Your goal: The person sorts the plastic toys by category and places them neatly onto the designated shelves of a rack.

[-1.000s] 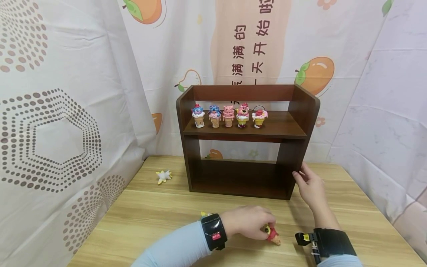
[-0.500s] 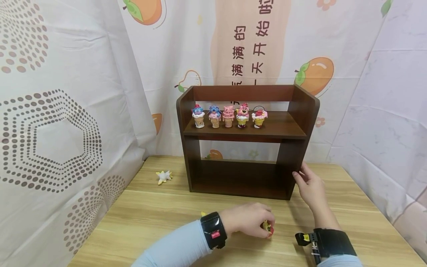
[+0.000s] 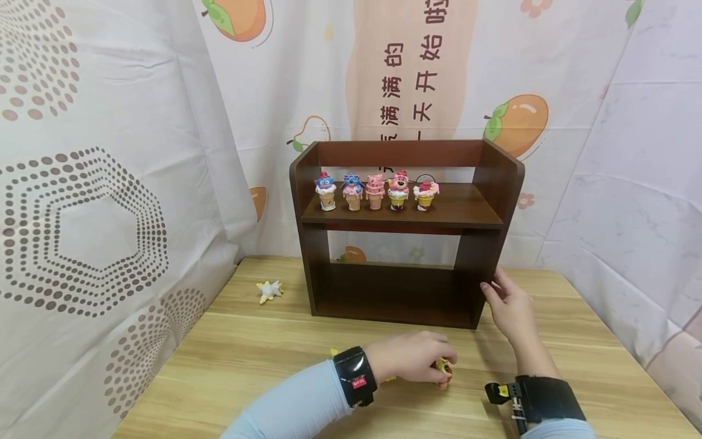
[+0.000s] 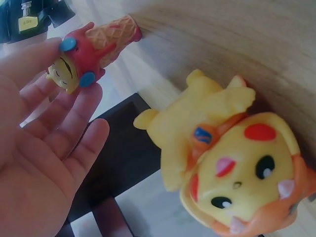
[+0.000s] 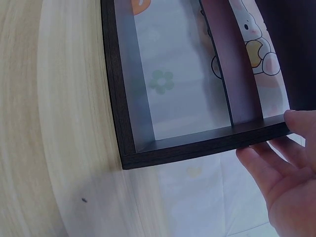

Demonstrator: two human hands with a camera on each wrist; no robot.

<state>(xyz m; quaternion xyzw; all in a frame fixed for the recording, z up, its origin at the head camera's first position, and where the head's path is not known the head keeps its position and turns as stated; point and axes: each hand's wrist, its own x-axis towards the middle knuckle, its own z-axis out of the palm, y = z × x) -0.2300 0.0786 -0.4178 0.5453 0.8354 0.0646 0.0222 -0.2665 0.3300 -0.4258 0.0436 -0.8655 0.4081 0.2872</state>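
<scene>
Curtain (image 3: 307, 55): pale fruit-print fabric hung behind everything, nothing fancy.
Table (image 3: 219, 378): light wood grain, with a brown shelf (image 3: 501, 195) standing on it. Clock directions below run from the shelf's middle, 12 being straight up in the head view.
Five toys (image 3: 375, 190): lined up on the upper level, roughly 10 round to 1 o'clock.
White toy (image 3: 269, 291): on the table, between 8 and 9.
Yellow toy (image 4: 232, 158): just beside the left palm in the wrist view. Pretty sure it's the yellow bit poking out behind the strap (image 3: 354, 377) around 7.
Left hand (image 3: 414, 358): down near 6, thumb and fingers pinching the cone toy (image 4: 98, 52) by its head end.
Cone toy spot: between 5 and 6, tilted, waffle end pointing away from the palm. Can't tell if it touches the table.
Cone toy handling: I'd guess light, stiff plastic, a bit slick where it's painted. Doesn't look very fragile, though I'd go easy on the little arms. Best hold is probably the chunky red body or head; fingers could slide off that tapered cone.
Right hand (image 3: 512, 308): at 4, thumb and fingers gripping the shelf's side panel.
</scene>
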